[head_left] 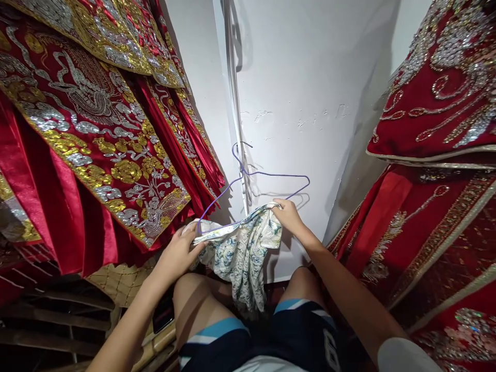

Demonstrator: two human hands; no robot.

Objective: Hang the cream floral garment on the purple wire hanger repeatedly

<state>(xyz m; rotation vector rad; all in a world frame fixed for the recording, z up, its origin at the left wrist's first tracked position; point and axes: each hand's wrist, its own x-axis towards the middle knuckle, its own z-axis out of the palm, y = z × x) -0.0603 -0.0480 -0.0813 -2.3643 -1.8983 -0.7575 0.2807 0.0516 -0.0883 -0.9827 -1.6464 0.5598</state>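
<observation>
Between my knees hangs a white garment (248, 258) with a blue and green floral print, its upper edge stretched between my two hands. My left hand (181, 252) grips that edge at the left, fingers closed on the cloth beside the lower left corner of a purple wire hanger (277, 174). At the right, my right hand (289, 214) pinches the other end of the edge. The hanger's left side and bottom bar run down to the cloth; its right arm sticks up free of the garment. Its hook points up in front of the white wall.
Red costumes with gold and silver sequins (127, 170) hang at the left. More red beaded garments (437, 134) hang at the right. Ahead stands a white wall (302, 77) with a vertical metal strip. A bamboo seat (155, 346) shows at the lower left.
</observation>
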